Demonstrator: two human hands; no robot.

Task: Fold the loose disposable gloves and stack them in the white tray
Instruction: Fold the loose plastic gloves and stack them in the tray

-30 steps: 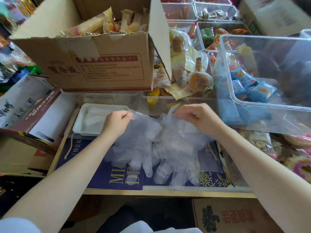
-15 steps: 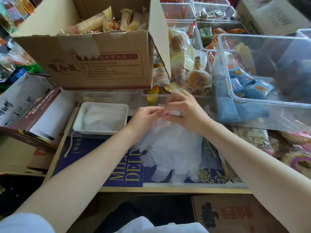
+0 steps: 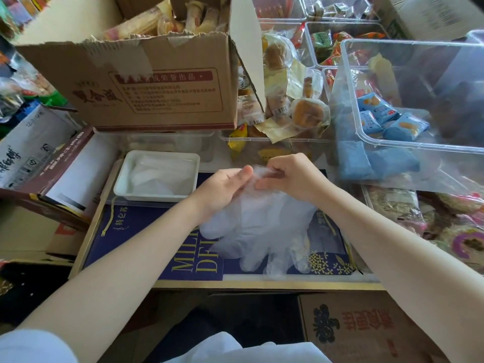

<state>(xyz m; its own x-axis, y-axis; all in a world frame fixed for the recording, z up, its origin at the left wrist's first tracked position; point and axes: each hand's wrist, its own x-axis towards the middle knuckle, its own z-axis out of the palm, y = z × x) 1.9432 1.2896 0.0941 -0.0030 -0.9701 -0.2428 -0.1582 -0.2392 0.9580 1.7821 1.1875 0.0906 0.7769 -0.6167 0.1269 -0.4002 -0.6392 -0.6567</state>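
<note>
Clear disposable gloves (image 3: 262, 226) lie in a loose layered bunch on a dark blue box lid (image 3: 136, 231), fingers pointing toward me. My left hand (image 3: 222, 189) pinches the cuff end of the gloves. My right hand (image 3: 290, 176) pinches the same cuff end right beside it, the two hands almost touching. The white tray (image 3: 120, 184) sits just left of my hands and holds a few folded clear gloves (image 3: 159, 174).
A large cardboard box (image 3: 157, 82) of wrapped snacks stands behind the tray. Clear plastic bins (image 3: 408, 106) of packaged snacks crowd the right and back. An open brown box (image 3: 52, 169) lies at the left. Another carton (image 3: 361, 326) sits below the front edge.
My hands came together from wide apart, bringing the two cuff sides of the gloves to meet in the middle. The gloves now lie doubled over rather than spread out.
</note>
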